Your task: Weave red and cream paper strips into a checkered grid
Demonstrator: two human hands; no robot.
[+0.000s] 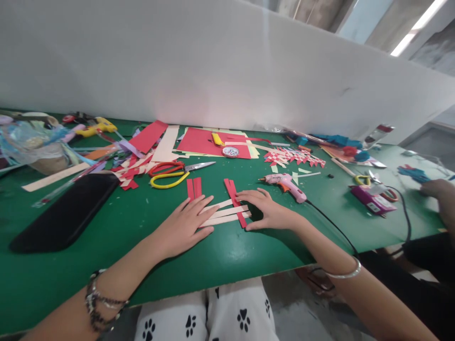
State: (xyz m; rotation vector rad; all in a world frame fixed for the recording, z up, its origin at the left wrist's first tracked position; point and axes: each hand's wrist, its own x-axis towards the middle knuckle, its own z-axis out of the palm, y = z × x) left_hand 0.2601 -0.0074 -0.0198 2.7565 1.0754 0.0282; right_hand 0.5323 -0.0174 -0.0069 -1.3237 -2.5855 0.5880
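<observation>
My left hand (186,222) lies flat with fingers spread, pressing on pale paper strips (227,215) laid side by side on the table. Two red paper strips (194,188) stick out above its fingers, their lower parts hidden under the hand. My right hand (268,210) is open in a curve, fingers and thumb apart. Its fingertips touch another pair of red paper strips (234,199), and the thumb rests by their lower end. One of that pair crosses the pale strips near their right ends.
Scissors (170,174) and a black phone-like slab (67,213) lie left. A pink glue gun (286,184) with a cord is at right. Behind are red paper sheets (199,142), a round watch-like dial (230,151) and woven paper (295,156). Another person's hand (439,192) is far right.
</observation>
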